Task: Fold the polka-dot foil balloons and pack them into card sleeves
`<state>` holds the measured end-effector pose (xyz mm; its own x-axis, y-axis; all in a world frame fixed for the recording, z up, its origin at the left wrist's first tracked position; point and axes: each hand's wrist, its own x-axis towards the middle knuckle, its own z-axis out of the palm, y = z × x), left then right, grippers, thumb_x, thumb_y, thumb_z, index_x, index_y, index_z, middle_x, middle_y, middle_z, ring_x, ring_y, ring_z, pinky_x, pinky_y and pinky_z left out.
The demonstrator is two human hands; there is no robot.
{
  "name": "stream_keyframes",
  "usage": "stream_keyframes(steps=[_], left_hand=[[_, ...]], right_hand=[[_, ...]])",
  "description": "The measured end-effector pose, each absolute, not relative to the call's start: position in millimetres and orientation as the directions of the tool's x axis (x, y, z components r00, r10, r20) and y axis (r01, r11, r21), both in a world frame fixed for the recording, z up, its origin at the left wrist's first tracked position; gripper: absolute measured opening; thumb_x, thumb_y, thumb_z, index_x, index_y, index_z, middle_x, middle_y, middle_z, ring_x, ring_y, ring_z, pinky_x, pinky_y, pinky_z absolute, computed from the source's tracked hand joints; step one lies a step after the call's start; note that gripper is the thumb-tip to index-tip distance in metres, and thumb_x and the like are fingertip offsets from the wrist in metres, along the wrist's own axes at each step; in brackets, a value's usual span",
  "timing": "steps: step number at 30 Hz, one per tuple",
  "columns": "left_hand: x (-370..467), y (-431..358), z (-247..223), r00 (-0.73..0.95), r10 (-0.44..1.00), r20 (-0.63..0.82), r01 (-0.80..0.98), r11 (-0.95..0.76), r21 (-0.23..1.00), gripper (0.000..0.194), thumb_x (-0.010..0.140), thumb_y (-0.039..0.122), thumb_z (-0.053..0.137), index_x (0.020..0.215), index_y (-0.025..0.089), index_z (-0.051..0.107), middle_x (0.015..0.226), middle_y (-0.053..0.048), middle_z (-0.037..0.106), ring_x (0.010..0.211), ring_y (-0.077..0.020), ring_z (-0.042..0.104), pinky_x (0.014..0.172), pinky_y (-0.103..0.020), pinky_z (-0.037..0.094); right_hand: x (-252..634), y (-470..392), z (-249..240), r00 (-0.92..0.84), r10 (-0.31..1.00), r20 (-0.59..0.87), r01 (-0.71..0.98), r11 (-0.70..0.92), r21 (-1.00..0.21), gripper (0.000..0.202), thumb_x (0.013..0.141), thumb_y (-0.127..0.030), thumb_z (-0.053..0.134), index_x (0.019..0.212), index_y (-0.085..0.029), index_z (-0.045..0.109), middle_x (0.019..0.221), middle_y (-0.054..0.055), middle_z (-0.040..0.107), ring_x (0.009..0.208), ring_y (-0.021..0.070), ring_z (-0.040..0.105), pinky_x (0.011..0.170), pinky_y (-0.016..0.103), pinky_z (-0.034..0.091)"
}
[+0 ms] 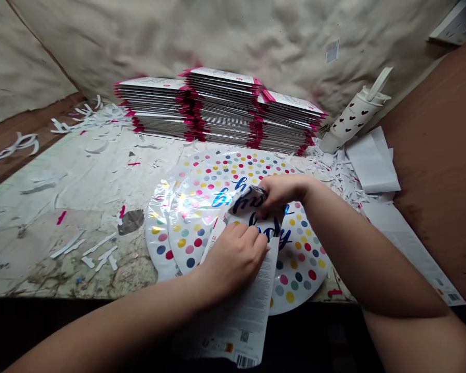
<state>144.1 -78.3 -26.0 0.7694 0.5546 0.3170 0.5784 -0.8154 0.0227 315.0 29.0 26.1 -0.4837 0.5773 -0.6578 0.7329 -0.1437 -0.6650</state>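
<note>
Round polka-dot foil balloons (194, 207) with blue lettering lie flat and overlapping on the table in the middle. Over their front part is a white printed packet (248, 311) with a QR code and barcode, its lower end past the table's front edge. My left hand (236, 254) is closed on the packet's upper part, fingers curled over it. Just beyond it to the right, my right hand (275, 194) pinches a folded foil piece (248, 202) with dark blue lettering, at the packet's upper end. My right thumb is partly hidden.
Three stacks of pink-edged packets (225, 103) stand at the back. A heart-patterned tumbler (351, 119) leans at the back right, near white paper sheets (373, 160). Paper strips (97, 254) are scattered on the table (112, 181). A brown panel (438, 155) rises at right.
</note>
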Motion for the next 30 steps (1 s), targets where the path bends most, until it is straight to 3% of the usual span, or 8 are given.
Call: stream_keyframes(steps=[4,10,16,20,22,25,27,30], left_hand=[[143,-78,-26,0.771,0.584,0.253,0.592,-0.804,0.055,0.016,0.082,0.013,0.039,0.074,0.017,0.052,0.070,-0.005,0.051,0.064,-0.0211,0.045,0.059,-0.036,0.039],[140,-77,-25,0.742,0.638,0.204,0.624,-0.769,0.138,0.017,0.082,0.012,0.037,0.077,0.016,0.052,0.073,-0.007,0.052,0.068,-0.0219,0.047,0.064,-0.037,0.042],[135,-81,-14,0.750,0.640,0.166,0.609,-0.766,0.206,0.015,0.082,0.015,0.039,0.080,0.015,0.053,0.080,-0.008,0.056,0.077,-0.0230,0.051,0.069,-0.038,0.044],[127,-72,0,0.672,0.718,0.183,0.697,-0.696,0.172,0.015,0.084,0.016,0.037,0.081,0.015,0.052,0.078,-0.007,0.055,0.075,-0.0221,0.050,0.069,-0.038,0.043],[123,-67,9,0.640,0.721,0.265,0.716,-0.685,0.133,0.016,0.085,0.016,0.037,0.083,0.016,0.053,0.078,-0.007,0.055,0.077,-0.0227,0.051,0.071,-0.039,0.043],[114,-66,22,0.508,0.666,0.547,0.743,-0.659,0.112,0.019,0.084,0.020,0.045,0.102,0.021,0.051,0.101,-0.008,0.055,0.101,-0.0280,0.049,0.090,-0.048,0.037],[106,-67,27,0.279,0.633,0.722,0.772,-0.595,0.224,0.044,0.080,0.029,0.055,0.122,0.029,0.038,0.126,-0.008,0.043,0.121,-0.0323,0.036,0.101,-0.053,0.026],[99,-69,22,0.155,0.744,0.650,0.572,-0.604,0.555,0.068,0.080,0.040,0.056,0.136,0.030,0.018,0.138,-0.008,0.030,0.129,-0.0317,0.029,0.105,-0.050,0.027]], right_hand=[[293,23,15,-0.401,0.804,-0.440,0.652,-0.087,-0.753,0.025,0.068,-0.039,0.066,0.064,-0.015,0.059,0.047,-0.006,0.050,0.041,0.0057,0.042,0.038,0.018,0.033],[284,10,7,-0.328,0.898,-0.292,0.526,-0.083,-0.846,0.010,0.064,-0.015,0.066,0.073,-0.015,0.062,0.063,-0.002,0.061,0.053,0.0079,0.051,0.047,0.018,0.040],[294,-4,18,-0.626,0.579,-0.521,0.623,-0.030,-0.782,0.022,0.065,-0.004,0.052,0.074,-0.016,0.069,0.059,-0.002,0.062,0.050,0.0083,0.054,0.048,0.018,0.042],[314,-21,20,-0.399,0.912,-0.101,0.356,0.052,-0.933,0.038,0.068,-0.014,0.064,0.106,-0.019,0.062,0.092,0.003,0.067,0.078,0.0131,0.061,0.064,0.022,0.049],[316,-36,13,-0.386,0.921,-0.047,0.160,0.017,-0.987,0.054,0.066,-0.021,0.070,0.118,-0.020,0.054,0.100,0.005,0.065,0.085,0.0158,0.061,0.069,0.026,0.050],[310,-59,-1,-0.413,0.911,0.002,-0.100,-0.044,-0.994,0.035,0.074,-0.028,0.066,0.107,-0.017,0.060,0.095,0.006,0.068,0.087,0.0182,0.062,0.078,0.033,0.050],[306,-71,-5,-0.242,0.965,0.102,-0.181,0.059,-0.982,0.021,0.079,-0.030,0.061,0.097,-0.019,0.064,0.093,0.005,0.068,0.090,0.0194,0.062,0.082,0.035,0.049],[304,-84,-3,-0.055,0.973,0.223,-0.153,0.212,-0.965,0.018,0.079,-0.030,0.062,0.096,-0.026,0.064,0.095,0.003,0.068,0.094,0.0206,0.061,0.082,0.036,0.049]])
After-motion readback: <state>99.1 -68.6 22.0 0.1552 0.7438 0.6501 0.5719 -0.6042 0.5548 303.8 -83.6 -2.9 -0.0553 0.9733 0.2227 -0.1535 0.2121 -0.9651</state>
